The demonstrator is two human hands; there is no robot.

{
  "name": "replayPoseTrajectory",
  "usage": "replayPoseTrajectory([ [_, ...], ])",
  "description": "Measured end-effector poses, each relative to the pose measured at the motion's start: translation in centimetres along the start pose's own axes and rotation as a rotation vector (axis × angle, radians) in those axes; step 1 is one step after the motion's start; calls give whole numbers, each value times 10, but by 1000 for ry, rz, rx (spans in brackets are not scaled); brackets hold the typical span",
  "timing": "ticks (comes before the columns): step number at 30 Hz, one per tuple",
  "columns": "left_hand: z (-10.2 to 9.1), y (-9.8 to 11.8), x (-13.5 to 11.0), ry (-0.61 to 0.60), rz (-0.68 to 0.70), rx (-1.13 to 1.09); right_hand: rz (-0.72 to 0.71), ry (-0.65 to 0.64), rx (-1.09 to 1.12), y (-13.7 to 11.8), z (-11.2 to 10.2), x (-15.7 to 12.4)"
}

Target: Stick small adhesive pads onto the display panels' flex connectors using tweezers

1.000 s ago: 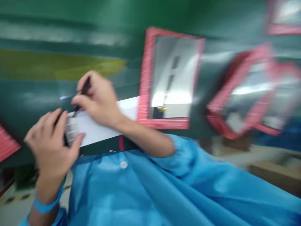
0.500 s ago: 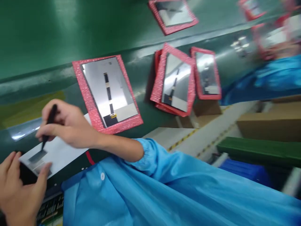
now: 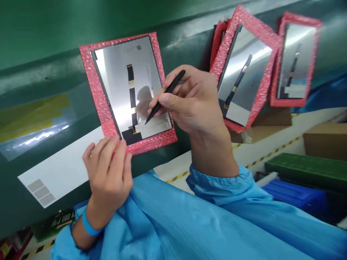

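Observation:
A display panel [image 3: 111, 85] with a mirror-like back lies on a pink bubble-wrap sleeve [image 3: 94, 86]. A dark flex cable [image 3: 132, 95] runs up its middle. My right hand [image 3: 195, 101] pinches slim black tweezers [image 3: 165, 96], their tip just over the panel's lower part, right of the cable's end. Whether the tip touches the panel or carries anything, I cannot tell. My left hand [image 3: 108, 173] rests its fairly straight fingers on the sleeve's lower left corner. Left of it lies a white sheet [image 3: 67, 159] with 3 grey patches [image 3: 41, 192] at its end.
To the right, more panels on pink sleeves [image 3: 244, 76] overlap, with another panel [image 3: 296, 61] beside them. A clear film with yellow strips [image 3: 35, 115] lies at the left. Cardboard boxes [image 3: 325, 142] and a blue bin [image 3: 296, 193] stand below the green bench's edge.
My right hand has carried the tweezers from the grey patches on the white sheet to over the panel. My left hand has left the sheet's end for the pink sleeve's corner. The view has shifted.

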State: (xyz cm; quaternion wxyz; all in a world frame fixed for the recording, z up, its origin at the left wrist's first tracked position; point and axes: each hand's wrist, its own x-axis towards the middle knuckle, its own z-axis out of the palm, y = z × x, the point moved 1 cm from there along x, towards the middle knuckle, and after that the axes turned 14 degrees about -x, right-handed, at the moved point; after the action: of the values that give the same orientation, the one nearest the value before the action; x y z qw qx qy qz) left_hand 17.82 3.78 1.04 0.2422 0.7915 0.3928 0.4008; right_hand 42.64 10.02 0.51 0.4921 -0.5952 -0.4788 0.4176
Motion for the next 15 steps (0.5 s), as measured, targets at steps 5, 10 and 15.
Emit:
replayPoseTrajectory([
  [5, 31, -4, 5, -101, 5, 118, 8, -52, 14, 7, 2, 0],
  [10, 26, -1, 5, -127, -5, 139, 71, 1, 11, -1, 3, -3],
  [15, 28, 5, 6, -137, -29, 159, 103, 61, -34, -5, 6, -7],
])
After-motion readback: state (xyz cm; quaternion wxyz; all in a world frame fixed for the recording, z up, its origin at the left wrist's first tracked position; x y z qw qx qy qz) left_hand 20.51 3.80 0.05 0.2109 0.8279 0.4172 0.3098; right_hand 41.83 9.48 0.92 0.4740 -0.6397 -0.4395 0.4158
